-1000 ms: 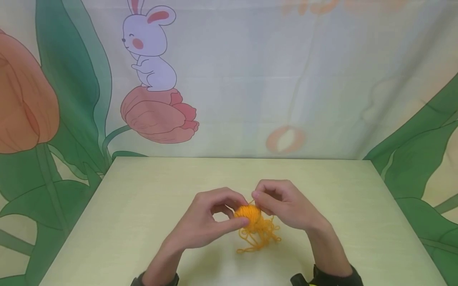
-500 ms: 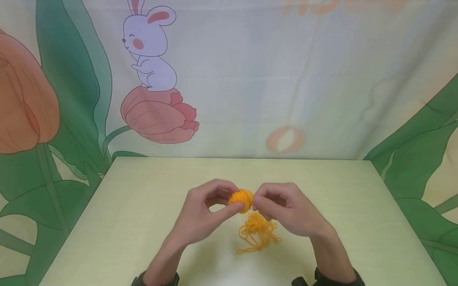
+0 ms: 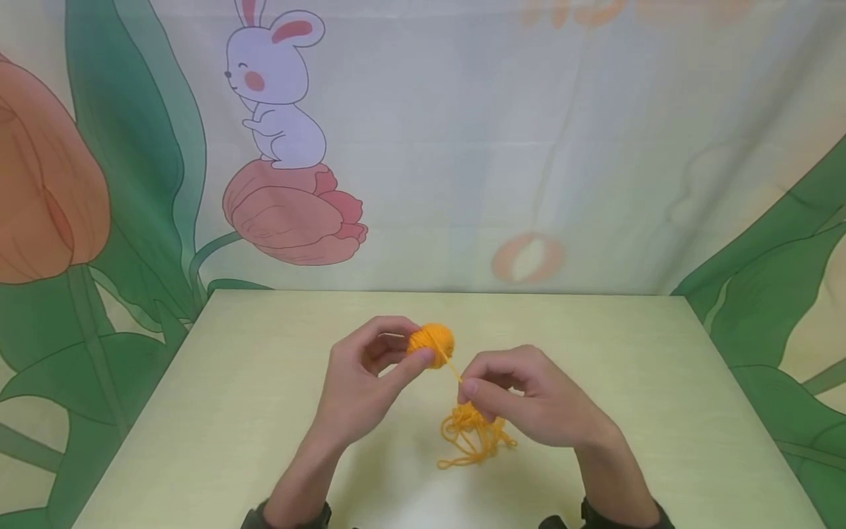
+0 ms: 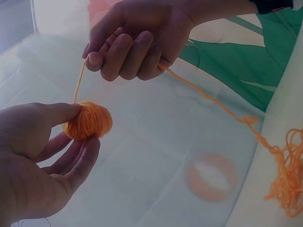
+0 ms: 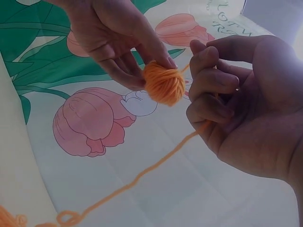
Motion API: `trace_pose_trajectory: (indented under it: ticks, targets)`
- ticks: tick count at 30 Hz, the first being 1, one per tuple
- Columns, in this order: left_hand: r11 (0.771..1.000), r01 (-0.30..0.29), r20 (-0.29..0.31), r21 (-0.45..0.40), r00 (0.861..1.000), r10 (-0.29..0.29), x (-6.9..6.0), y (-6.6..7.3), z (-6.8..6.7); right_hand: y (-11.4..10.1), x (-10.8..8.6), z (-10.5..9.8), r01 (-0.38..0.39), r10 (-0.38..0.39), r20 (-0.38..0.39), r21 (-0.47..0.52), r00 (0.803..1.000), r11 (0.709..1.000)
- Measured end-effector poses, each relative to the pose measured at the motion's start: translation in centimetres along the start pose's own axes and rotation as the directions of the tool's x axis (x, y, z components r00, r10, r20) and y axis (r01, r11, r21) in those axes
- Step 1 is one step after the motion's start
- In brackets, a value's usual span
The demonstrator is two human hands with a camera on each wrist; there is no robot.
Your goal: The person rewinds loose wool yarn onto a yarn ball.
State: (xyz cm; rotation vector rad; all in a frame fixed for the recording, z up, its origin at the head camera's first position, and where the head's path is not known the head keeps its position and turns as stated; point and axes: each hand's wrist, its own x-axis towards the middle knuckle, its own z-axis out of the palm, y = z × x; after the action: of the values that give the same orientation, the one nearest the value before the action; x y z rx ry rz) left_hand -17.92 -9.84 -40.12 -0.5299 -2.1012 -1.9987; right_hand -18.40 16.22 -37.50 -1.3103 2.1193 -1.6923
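A small ball of orange yarn [image 3: 432, 345] is pinched between the thumb and fingers of my left hand [image 3: 366, 375], raised above the table. From the ball a taut strand [image 4: 79, 83] runs to my right hand [image 3: 529, 393], whose thumb and forefinger pinch it. The other right fingers curl over the yarn, as the right wrist view shows, and the strand [image 5: 156, 165] leaves below them toward the loose yarn. That loose tangle of yarn [image 3: 472, 437] lies on the table under my right hand, which hides part of it in the head view.
The pale table [image 3: 264, 367] extends around both hands. Behind its far edge hangs a cloth backdrop [image 3: 429, 147] printed with a rabbit and tulips. Dark bands [image 3: 624, 514] circle both wrists.
My left hand has lifted the yarn ball up and leftward, away from the tangle. My right hand has dropped slightly, and the strand between the hands now shows stretched.
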Motion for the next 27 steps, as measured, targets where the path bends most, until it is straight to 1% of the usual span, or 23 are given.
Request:
trace_pose_trajectory:
  ticks: [3,6,10,14,17,21,24,27]
  targets:
    - [0.999,0.020,-0.039,-0.027,0.999,-0.021,0.0,0.2,0.0,0.1,0.1,0.1,-0.015,0.015,0.024,0.002,1.000,1.000]
    - [0.997,0.036,-0.057,-0.064,0.998,-0.040,-0.1,0.4,-0.1,0.3,0.3,0.1,-0.041,0.041,0.052,0.002,0.998,0.999]
    - [0.991,0.059,-0.050,-0.117,0.997,-0.065,-0.1,0.6,-0.1,0.9,0.6,0.1,-0.085,0.086,0.089,-0.013,0.992,0.996]
    - [0.983,0.075,-0.035,-0.169,0.996,-0.082,-0.2,0.7,-0.2,1.6,0.9,0.1,-0.134,0.136,0.108,-0.019,0.985,0.991]
    - [0.975,0.078,-0.009,-0.208,0.997,-0.081,-0.3,0.8,-0.3,2.2,1.0,0.1,-0.166,0.164,0.117,0.007,0.980,0.986]
    - [0.965,0.085,0.060,-0.248,0.996,-0.072,-0.4,0.9,-0.3,3.0,1.2,0.2,-0.208,0.201,0.126,0.046,0.971,0.977]
    - [0.958,0.101,0.127,-0.270,0.990,-0.069,-0.6,1.0,-0.3,3.6,1.3,0.1,-0.246,0.238,0.118,0.055,0.964,0.968]
    - [0.957,0.109,0.187,-0.269,0.981,-0.059,-0.8,1.0,-0.3,4.1,1.4,0.0,-0.263,0.256,0.101,0.057,0.961,0.963]
